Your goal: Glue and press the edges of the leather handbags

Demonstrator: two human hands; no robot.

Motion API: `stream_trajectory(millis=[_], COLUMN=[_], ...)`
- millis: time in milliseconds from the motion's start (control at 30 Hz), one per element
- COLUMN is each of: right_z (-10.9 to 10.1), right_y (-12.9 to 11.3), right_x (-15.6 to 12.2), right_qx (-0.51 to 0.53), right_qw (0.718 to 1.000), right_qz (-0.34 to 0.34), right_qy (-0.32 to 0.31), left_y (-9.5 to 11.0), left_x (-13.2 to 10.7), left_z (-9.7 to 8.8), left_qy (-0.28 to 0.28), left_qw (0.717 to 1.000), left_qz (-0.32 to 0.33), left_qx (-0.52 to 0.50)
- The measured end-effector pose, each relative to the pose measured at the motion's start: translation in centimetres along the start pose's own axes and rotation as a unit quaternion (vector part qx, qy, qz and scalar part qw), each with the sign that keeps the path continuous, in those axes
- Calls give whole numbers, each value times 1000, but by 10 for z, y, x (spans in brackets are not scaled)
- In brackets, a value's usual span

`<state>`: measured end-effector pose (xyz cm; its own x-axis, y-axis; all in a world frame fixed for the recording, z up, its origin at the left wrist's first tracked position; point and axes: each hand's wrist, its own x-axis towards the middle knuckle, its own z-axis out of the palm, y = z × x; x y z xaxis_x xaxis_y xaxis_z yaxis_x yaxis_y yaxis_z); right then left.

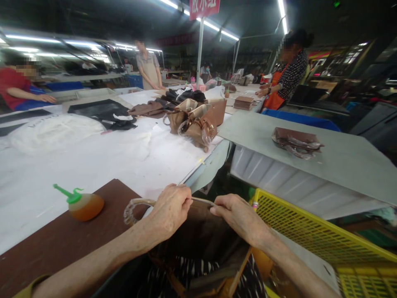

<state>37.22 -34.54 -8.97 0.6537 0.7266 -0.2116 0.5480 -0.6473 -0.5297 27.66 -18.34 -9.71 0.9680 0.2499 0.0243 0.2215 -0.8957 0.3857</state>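
Left hand [172,211] and right hand [237,216] are pinching the rim [202,201] of a brown bag [209,227]; if they are pulling unevenly, that rim could be puckering.

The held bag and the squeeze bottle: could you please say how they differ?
The bag is brown; the bottle has a green top and orange lower body. The left hand and right hand grip the bag's edge, while the bottle rests on a brown surface.
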Motion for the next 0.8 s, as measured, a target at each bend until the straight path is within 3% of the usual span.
stream_trajectory(millis=[267,500,800], right_z=[-1,6,8], right_y=[0,2,-2], right_x=[-1,2,0], right_qx=[10,-24,-100], right_qw=[1000,999,994], right_qz=[1,-30,-33], right_qy=[0,17,23], left_y=[12,8,8], left_x=[4,4,4], left_z=[-10,-1,4], left_qy=[-54,-26,-7], left_qw=[996,999,998], left_qz=[-71,-37,-56], left_qx=[-20,-13,-4])
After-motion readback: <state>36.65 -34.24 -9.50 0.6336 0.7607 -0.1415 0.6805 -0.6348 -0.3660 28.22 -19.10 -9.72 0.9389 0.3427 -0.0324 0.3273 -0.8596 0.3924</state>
